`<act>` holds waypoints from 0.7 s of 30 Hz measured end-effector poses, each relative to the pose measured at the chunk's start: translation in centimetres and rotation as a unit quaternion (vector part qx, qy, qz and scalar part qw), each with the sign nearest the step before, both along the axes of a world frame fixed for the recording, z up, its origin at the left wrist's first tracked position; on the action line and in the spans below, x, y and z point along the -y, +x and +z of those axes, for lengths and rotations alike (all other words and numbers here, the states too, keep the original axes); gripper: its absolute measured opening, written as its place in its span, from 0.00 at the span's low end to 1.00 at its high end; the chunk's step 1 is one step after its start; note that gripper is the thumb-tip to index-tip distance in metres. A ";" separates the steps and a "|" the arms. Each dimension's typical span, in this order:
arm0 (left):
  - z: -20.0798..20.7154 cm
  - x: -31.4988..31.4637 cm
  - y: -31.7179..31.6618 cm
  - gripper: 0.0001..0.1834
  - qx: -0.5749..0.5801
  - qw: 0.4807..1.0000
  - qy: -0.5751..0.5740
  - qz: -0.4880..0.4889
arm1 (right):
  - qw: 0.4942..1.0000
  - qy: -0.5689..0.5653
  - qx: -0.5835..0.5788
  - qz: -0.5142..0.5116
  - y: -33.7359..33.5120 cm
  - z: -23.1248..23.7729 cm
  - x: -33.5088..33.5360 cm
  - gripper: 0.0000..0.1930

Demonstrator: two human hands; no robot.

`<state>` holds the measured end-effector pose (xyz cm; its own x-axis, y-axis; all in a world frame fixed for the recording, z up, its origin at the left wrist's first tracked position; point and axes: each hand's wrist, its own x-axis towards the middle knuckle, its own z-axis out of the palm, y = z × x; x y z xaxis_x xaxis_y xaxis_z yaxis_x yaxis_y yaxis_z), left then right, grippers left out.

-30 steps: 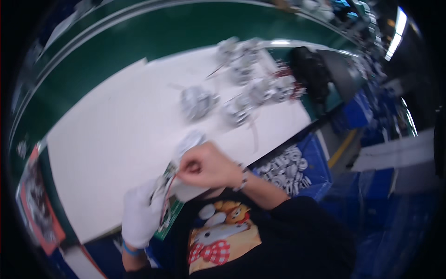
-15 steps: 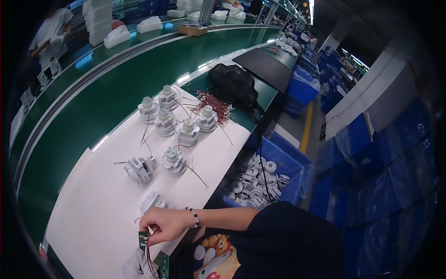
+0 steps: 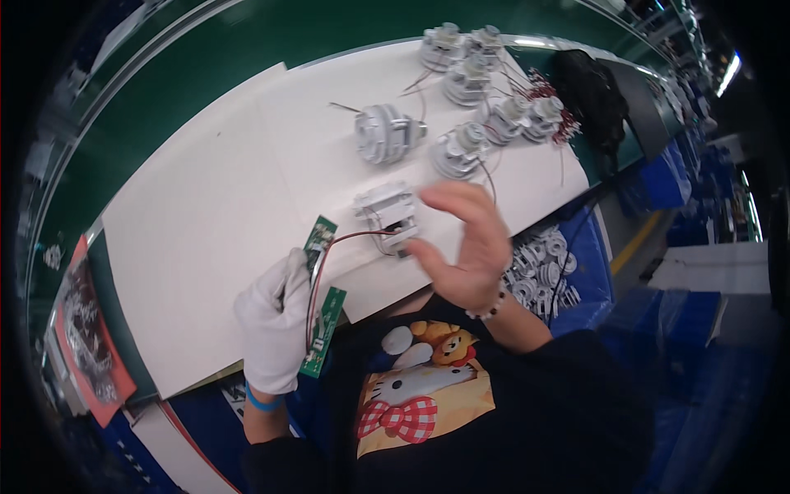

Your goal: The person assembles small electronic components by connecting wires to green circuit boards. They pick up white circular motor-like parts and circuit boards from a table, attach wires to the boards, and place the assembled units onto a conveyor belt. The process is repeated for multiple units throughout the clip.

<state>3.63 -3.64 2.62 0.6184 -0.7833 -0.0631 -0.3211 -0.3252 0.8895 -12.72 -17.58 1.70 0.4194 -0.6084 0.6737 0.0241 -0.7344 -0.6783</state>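
Observation:
My left hand [image 3: 276,321], in a white glove, is closed on a green circuit board [image 3: 329,329]. More green board [image 3: 322,233] shows above the fingers; I cannot tell whether it is one piece or two. Red and dark wires [image 3: 350,235] run along the board and across to a white plastic housing [image 3: 388,204] lying on the white sheet. Beside that housing, my bare right hand [image 3: 467,243] is open, thumb and fingers apart, nothing between them. A bead bracelet circles its wrist.
Several white round assemblies [image 3: 461,148] with thin wires stand farther back, one lying on its side [image 3: 385,133]. Behind them are a red wire bundle [image 3: 564,111] and a black bag [image 3: 588,103]. A blue bin [image 3: 588,284] of white parts sits at right, an orange-red tray [image 3: 111,387] at left.
My view has swung left and down. My right hand has let go of the board and wires and moved right, opening beside the housing. The gloved left hand still holds the board.

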 end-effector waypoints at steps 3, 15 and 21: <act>0.2 1.0 -0.6 0.15 -0.069 0.997 -0.031 0.012 | 0.996 -0.071 -0.059 -0.010 -1.3 -1.2 -1.8 0.18; 0.8 1.9 -1.4 0.17 -0.046 0.998 -0.041 -0.025 | 0.974 0.089 -0.207 0.018 -0.1 -2.0 -4.0 0.23; 1.6 1.9 -1.5 0.10 -0.097 0.994 -0.021 -0.038 | 0.968 0.065 -0.243 0.021 0.7 -2.1 -3.9 0.30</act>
<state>2.17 -5.56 4.25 0.5375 -0.8315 -0.1407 -0.1650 -0.2673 0.9494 -12.07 -13.65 -0.44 0.6932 -0.6508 0.3098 -0.2929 -0.6471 -0.7039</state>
